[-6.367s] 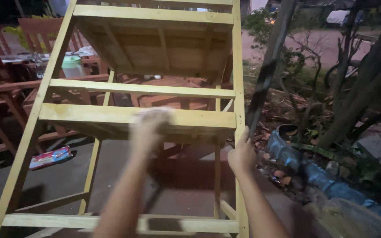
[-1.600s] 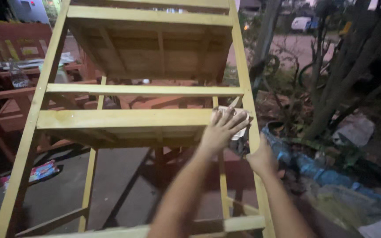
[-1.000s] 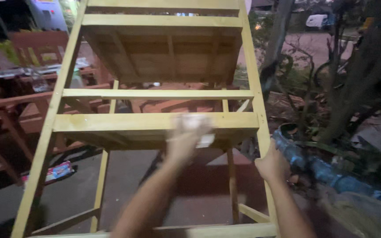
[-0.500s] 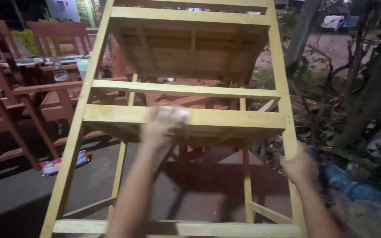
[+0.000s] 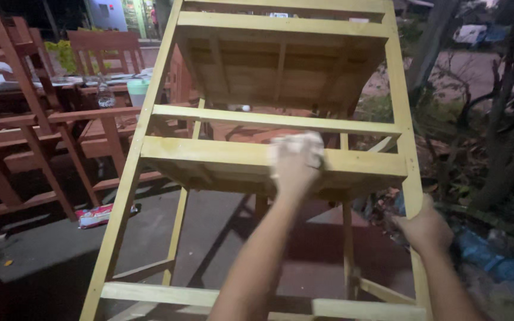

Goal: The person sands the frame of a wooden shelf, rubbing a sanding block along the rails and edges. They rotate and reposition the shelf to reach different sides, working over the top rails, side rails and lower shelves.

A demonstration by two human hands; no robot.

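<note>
Head view, the only view on record. A tall pale wooden frame [image 5: 281, 137] stands tilted directly ahead of both hands, its two long side rails running from the bottom of the picture up and away, narrowing toward the top. Its cross boards lie level from left to right, square to the forearms.

The left hand [image 5: 295, 161] is pressed flat against the front edge of the broad middle board [image 5: 209, 157], right of that board's centre. A small whitish pad [image 5: 297, 144], cloth or abrasive paper, I cannot tell which, sits under the fingers; the hand is blurred, so the closeness of the fingers around it cannot be told.

The right hand [image 5: 426, 229] is lower and nearer the body, curled around the right side rail [image 5: 410, 178] from outside, thumb up along the wood, in firm contact.

The board's long axis therefore runs across the left hand, which is the one on it; the rail's long axis runs up through the right hand's hold.

Left of both hands, well apart, stand reddish-brown chairs [image 5: 43, 137]. Beyond the right hand lie branches and ground litter [image 5: 495, 154].
</note>
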